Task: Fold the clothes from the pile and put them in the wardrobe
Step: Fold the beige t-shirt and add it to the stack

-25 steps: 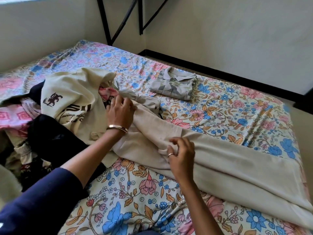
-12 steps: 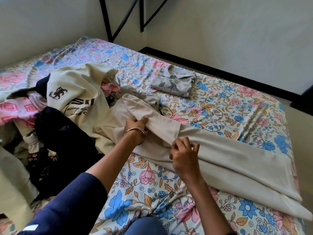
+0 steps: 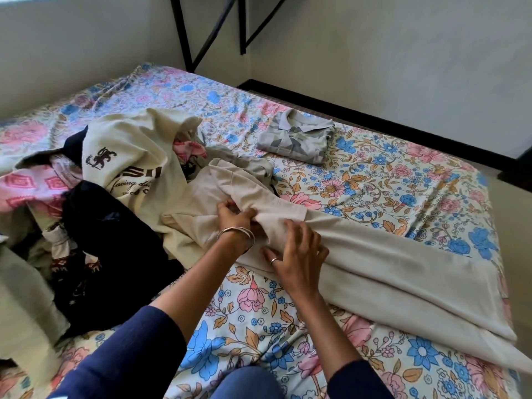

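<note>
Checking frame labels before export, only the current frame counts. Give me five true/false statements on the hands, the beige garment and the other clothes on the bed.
1. The left hand pinches a fold of the long beige garment. True.
2. The right hand is lifted clear of the bed, holding a hanger. False: it rests with spread fingers on the beige garment.
3. A folded grey collared shirt lies apart from the unfolded clothes pile. True.
4. The beige garment is already folded into a square. False: it lies stretched long across the floral bedsheet.
5. The cream printed sweatshirt hangs on the wall. False: it lies on the pile.
</note>
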{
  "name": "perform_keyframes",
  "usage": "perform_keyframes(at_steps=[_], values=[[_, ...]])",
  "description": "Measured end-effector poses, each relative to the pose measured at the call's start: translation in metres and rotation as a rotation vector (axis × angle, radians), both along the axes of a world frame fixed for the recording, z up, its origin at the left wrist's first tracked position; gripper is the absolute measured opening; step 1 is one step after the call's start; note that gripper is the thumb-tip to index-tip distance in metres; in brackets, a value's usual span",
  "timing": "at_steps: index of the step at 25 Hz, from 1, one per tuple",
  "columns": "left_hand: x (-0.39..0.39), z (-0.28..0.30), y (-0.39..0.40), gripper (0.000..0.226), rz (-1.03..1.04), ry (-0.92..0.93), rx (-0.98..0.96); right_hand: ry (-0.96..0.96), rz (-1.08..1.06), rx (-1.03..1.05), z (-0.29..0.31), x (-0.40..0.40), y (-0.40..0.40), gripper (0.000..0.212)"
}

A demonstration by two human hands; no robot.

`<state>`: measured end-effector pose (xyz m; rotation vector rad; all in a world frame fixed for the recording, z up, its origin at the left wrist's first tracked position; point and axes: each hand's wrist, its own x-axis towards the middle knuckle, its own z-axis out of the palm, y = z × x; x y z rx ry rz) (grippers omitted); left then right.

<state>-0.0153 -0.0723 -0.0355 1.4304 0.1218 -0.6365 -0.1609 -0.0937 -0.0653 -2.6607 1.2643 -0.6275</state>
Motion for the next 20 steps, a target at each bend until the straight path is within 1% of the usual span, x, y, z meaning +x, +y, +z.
perform_keyframes(at_steps=[2, 4, 5, 8, 9, 11, 12, 14, 15, 17, 18, 20], values=[[-0.004, 0.011, -0.003, 0.047, 0.016, 0.104, -0.096, -0.031, -0.107, -0.032, 0.002, 0.007, 0.002, 0.073], [-0.008, 0.018, -0.008, 0.051, 0.024, 0.168, -0.146, -0.044, -0.172, -0.045, 0.007, 0.017, 0.005, 0.072], [-0.008, 0.02, -0.009, 0.052, 0.028, 0.177, -0.151, -0.051, -0.189, -0.068, 0.008, 0.021, 0.005, 0.067], [-0.006, 0.027, -0.006, 0.058, 0.015, 0.177, -0.149, -0.1, -0.163, -0.212, 0.01, 0.019, -0.001, 0.029], [-0.004, 0.027, -0.004, 0.06, 0.001, 0.169, -0.15, -0.132, -0.133, -0.255, 0.006, 0.013, -0.004, 0.029], [-0.003, 0.025, 0.002, 0.062, -0.045, 0.119, -0.115, -0.148, -0.036, -0.294, -0.001, -0.004, -0.005, 0.044], [-0.003, 0.02, 0.005, 0.061, -0.076, 0.086, -0.076, -0.124, 0.006, -0.288, -0.007, -0.012, -0.003, 0.048], [-0.004, 0.012, 0.009, 0.058, -0.119, 0.02, 0.016, -0.074, 0.015, -0.214, -0.02, -0.026, 0.0, 0.045], [-0.005, 0.009, 0.012, 0.06, -0.139, -0.025, 0.061, -0.088, -0.009, -0.154, -0.023, -0.031, -0.001, 0.044], [-0.01, 0.008, 0.016, 0.074, -0.17, -0.116, 0.089, -0.176, -0.045, -0.058, -0.021, -0.034, -0.007, 0.055], [-0.013, 0.008, 0.018, 0.088, -0.194, -0.124, 0.078, -0.225, -0.051, -0.014, -0.017, -0.032, -0.01, 0.057], [-0.021, 0.007, 0.02, 0.117, -0.255, -0.099, 0.065, -0.288, -0.043, 0.077, -0.008, -0.024, -0.014, 0.05]])
